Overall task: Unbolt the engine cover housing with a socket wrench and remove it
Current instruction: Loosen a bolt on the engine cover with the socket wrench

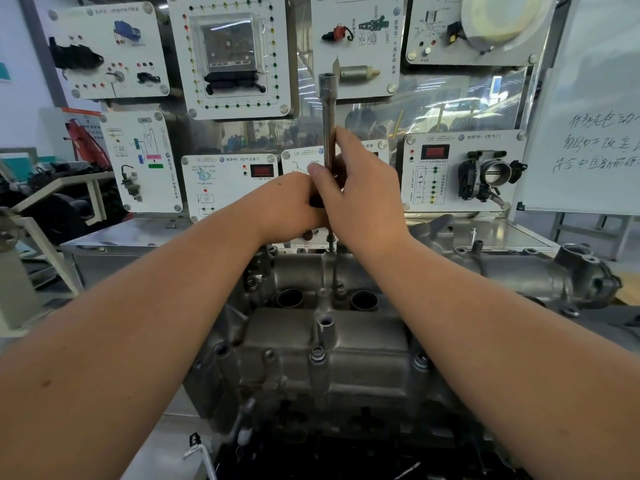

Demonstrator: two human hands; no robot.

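The left hand (pixel 291 206) is clenched around the lower, dark part of the socket wrench (pixel 327 123), and the right hand (pixel 363 199) touches it on the right, its fingers (pixel 341 140) wrapped up the chrome shaft. The tool stands upright, its socket end well above both sets of fingers, and a thin rod runs from under them down to a bolt (pixel 340 288) on the engine cover housing (pixel 325 351). That housing lies below the fingers and toward the viewer, on the steel bench (pixel 138 233). It looks like cast metal, so I judge it heavy, rigid and perhaps oily; once unbolted it would best be lifted with both hands at opposite edges, not by its thin bosses. Just below the fingers two round wells (pixel 290 297) open in the casting, dark inside; their contents cannot be told. To the right of the fingers the housing runs on to a flanged port (pixel 585 271)
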